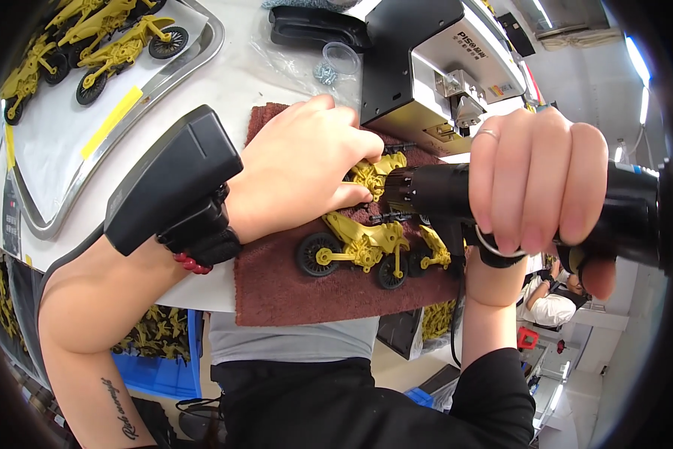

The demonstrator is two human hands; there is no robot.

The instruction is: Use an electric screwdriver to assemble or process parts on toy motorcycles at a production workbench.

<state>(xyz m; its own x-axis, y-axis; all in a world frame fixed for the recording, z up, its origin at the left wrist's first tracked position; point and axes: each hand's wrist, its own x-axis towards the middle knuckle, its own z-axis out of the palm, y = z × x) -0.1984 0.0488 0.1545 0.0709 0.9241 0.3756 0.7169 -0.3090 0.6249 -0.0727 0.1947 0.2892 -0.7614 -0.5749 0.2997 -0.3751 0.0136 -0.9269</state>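
My left hand (299, 168) presses down on a yellow toy motorcycle (369, 179), with thumb and fingers closed around it on a brown towel (276, 295). In my right hand (542, 179) is a black electric screwdriver (437, 191), lying nearly level with its nose against that toy; the bit's tip is hard to make out. Just nearer to me on the towel rests another yellow toy motorcycle (362, 243) with black wheels. Part of a further toy motorcycle (435, 251) shows beneath the screwdriver.
A black and silver machine (441, 67) stands behind the towel. A metal-rimmed tray (215, 37) at far left carries several toy motorcycles (112, 37). Clear plastic with small metal parts (325, 73) lies near a black tray (317, 28). A blue crate (153, 374) sits below the table; another person (553, 308) is at right.
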